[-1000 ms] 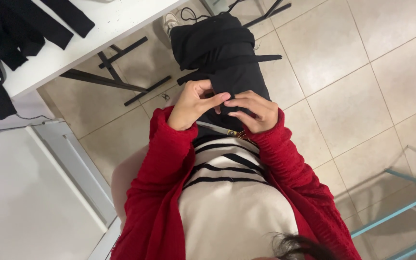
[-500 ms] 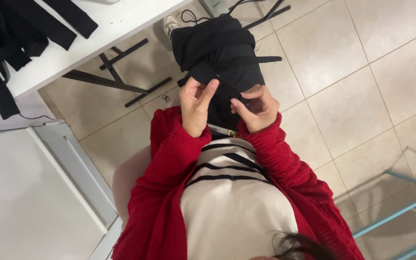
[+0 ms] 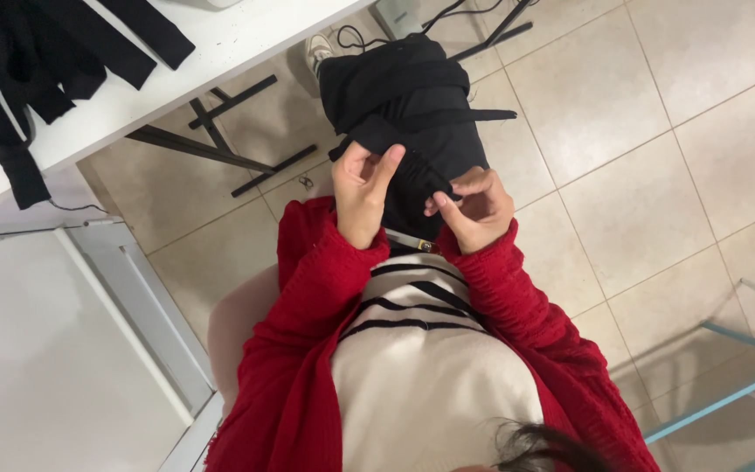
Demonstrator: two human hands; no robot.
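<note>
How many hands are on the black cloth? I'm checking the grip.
2: the left hand pinches the black cloth at its left edge; the right hand pinches it at the right.

I see a beige tiled floor (image 3: pixel 640 175) filling the view toward three o'clock. A white table (image 3: pixel 220 52) on black metal legs (image 3: pixel 220 149) sits at eleven o'clock, a pale blue frame (image 3: pixel 727 398) at four o'clock.

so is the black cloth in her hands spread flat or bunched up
Bunched up: the black cloth lies in heaped folds on the lap, its edge pinched by left hand and right hand.
</note>
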